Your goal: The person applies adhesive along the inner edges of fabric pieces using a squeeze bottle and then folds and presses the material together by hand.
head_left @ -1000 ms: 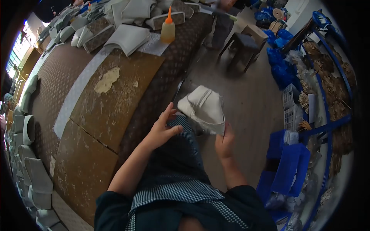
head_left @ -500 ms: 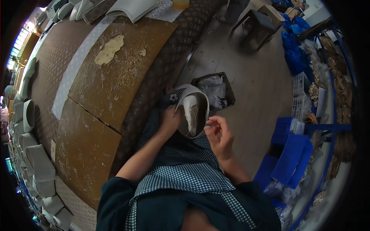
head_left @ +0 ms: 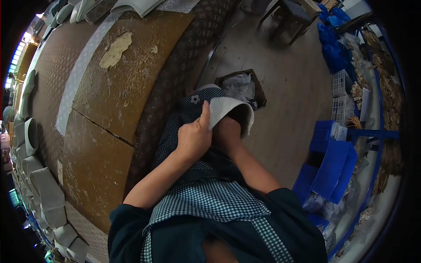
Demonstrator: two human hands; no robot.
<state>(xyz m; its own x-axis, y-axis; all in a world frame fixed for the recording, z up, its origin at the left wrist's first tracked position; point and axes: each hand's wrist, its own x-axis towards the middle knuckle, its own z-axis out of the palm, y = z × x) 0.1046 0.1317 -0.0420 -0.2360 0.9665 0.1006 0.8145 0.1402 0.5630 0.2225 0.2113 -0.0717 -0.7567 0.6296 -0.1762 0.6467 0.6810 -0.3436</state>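
Note:
A pale, felt-like hollow piece (head_left: 222, 107) with a wide round mouth rests at my lap, its opening turned toward the right and toward me. My left hand (head_left: 194, 138) grips it at the near left edge, index finger stretched up along the outer wall and the other fingers curled. Inside the mouth is my right hand (head_left: 227, 131), and its fingers are hidden by the wall and shadow. Under the piece lies a dark patterned apron (head_left: 175, 116) with a checked panel (head_left: 210, 199).
To the left is a worn brown board (head_left: 105, 162) on a patterned table cover; similar pale pieces (head_left: 46, 186) line its far side. A carton of clear plastic (head_left: 258, 90) stands on the floor ahead. Blue bins (head_left: 333, 171) and a shelf (head_left: 377, 133) are right; a dark stool (head_left: 291, 19) is farther off.
The hollow piece has tipped, its mouth swinging from facing me toward the right. My right hand went from beside the rim into the opening. My left hand now shows with its index finger raised.

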